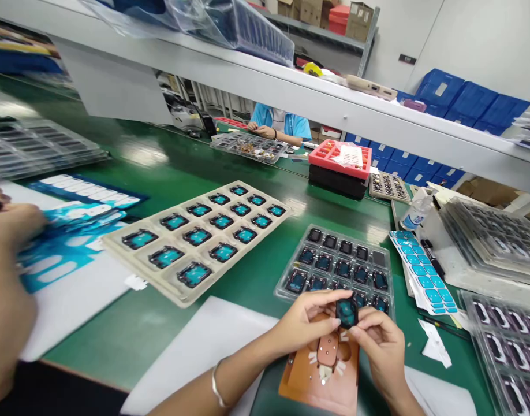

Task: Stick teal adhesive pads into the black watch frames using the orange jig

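Note:
Both my hands hold one small black-framed part with a dark teal face [347, 312]. My left hand [310, 323], with a bangle on its wrist, pinches its left side. My right hand [377, 341] grips the lower right edge. Beneath them lies an orange-brown fixture board [321, 378] with a copper-coloured plate [328, 349] on it. Just behind my hands sits a clear tray [286, 277] of similar dark parts. A beige tray [155, 268] to the left carries several black-framed parts with teal faces.
Teal sticker sheets [423, 277] and a clear bottle [416, 211] are on the right, near stacked trays [499, 237]. A red tray [340, 156] stands farther back. Another person's hand [14, 219] is at far left; a person in blue [282, 122] sits across.

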A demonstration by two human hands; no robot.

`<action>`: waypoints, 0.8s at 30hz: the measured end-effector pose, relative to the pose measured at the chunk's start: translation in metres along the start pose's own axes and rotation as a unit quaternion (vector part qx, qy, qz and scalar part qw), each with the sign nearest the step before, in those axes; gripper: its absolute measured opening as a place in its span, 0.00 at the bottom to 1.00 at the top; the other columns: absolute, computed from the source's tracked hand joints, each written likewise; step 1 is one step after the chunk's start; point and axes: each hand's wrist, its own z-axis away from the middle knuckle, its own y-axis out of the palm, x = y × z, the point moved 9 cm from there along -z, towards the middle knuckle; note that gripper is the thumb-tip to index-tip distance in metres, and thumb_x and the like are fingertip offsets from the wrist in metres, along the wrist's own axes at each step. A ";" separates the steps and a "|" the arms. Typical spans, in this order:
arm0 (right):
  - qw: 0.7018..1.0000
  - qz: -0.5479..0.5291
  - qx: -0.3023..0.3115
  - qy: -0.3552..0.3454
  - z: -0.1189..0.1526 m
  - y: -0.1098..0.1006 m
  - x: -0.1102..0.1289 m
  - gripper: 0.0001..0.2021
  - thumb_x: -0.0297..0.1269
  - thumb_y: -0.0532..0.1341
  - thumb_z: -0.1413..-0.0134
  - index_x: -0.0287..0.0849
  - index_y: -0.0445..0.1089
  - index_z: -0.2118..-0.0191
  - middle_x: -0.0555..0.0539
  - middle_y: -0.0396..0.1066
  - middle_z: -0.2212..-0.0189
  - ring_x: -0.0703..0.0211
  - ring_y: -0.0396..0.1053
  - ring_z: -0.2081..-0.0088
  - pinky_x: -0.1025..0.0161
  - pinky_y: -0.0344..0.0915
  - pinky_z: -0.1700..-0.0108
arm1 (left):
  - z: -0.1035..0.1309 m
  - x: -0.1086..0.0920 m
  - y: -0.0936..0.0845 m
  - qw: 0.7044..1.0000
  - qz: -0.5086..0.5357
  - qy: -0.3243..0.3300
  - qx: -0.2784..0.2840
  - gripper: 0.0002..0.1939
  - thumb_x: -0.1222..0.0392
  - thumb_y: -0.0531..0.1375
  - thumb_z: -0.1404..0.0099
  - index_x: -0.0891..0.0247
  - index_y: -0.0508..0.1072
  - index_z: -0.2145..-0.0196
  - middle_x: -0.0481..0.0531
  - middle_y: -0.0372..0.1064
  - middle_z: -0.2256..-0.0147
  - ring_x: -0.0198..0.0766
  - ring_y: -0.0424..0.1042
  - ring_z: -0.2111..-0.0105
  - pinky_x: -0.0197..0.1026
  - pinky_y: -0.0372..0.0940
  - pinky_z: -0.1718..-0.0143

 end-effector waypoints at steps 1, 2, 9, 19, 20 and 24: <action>1.000 0.003 0.004 0.000 0.000 0.000 0.000 0.06 0.32 0.72 0.55 0.46 0.76 0.75 0.48 0.74 0.76 0.59 0.72 0.71 0.65 0.71 0.69 | 0.000 -0.001 0.000 1.000 -0.005 0.003 0.003 0.25 0.58 0.64 0.41 0.62 0.74 0.45 0.57 0.75 0.55 0.40 0.74 0.59 0.42 0.70 0.53; 1.000 0.005 0.007 0.000 0.000 0.001 -0.001 0.06 0.32 0.72 0.55 0.46 0.76 0.75 0.48 0.74 0.75 0.59 0.72 0.71 0.65 0.70 0.69 | 0.000 -0.003 -0.001 1.000 -0.011 0.006 0.006 0.25 0.59 0.63 0.41 0.62 0.74 0.45 0.57 0.75 0.55 0.40 0.75 0.59 0.42 0.70 0.54; 0.999 0.032 0.019 0.001 0.001 0.004 -0.004 0.06 0.34 0.72 0.55 0.46 0.76 0.76 0.47 0.74 0.76 0.57 0.73 0.72 0.64 0.70 0.71 | 0.001 -0.014 -0.006 0.993 -0.096 0.055 -0.033 0.28 0.69 0.57 0.49 0.62 0.78 0.50 0.54 0.77 0.60 0.38 0.74 0.65 0.37 0.70 0.61; 0.997 0.070 0.034 -0.003 0.002 0.006 -0.007 0.06 0.36 0.73 0.54 0.46 0.77 0.76 0.44 0.76 0.74 0.55 0.74 0.70 0.62 0.71 0.69 | 0.004 -0.025 -0.007 0.973 -0.193 0.096 -0.080 0.27 0.70 0.54 0.52 0.65 0.81 0.55 0.50 0.76 0.73 0.32 0.69 0.76 0.32 0.66 0.70; 0.997 0.069 0.024 0.004 0.004 0.005 -0.010 0.06 0.37 0.73 0.54 0.46 0.77 0.76 0.44 0.76 0.73 0.54 0.74 0.69 0.62 0.71 0.68 | 0.004 -0.024 -0.008 0.973 -0.194 0.093 -0.083 0.26 0.70 0.55 0.51 0.65 0.81 0.55 0.49 0.76 0.74 0.32 0.69 0.77 0.32 0.66 0.71; 0.997 0.061 -0.033 0.034 0.015 -0.008 -0.021 0.12 0.45 0.74 0.58 0.46 0.75 0.77 0.43 0.76 0.72 0.53 0.75 0.70 0.60 0.74 0.68 | 0.003 -0.022 -0.007 0.973 -0.182 0.104 -0.092 0.24 0.68 0.56 0.50 0.66 0.81 0.56 0.48 0.71 0.79 0.30 0.66 0.80 0.29 0.62 0.75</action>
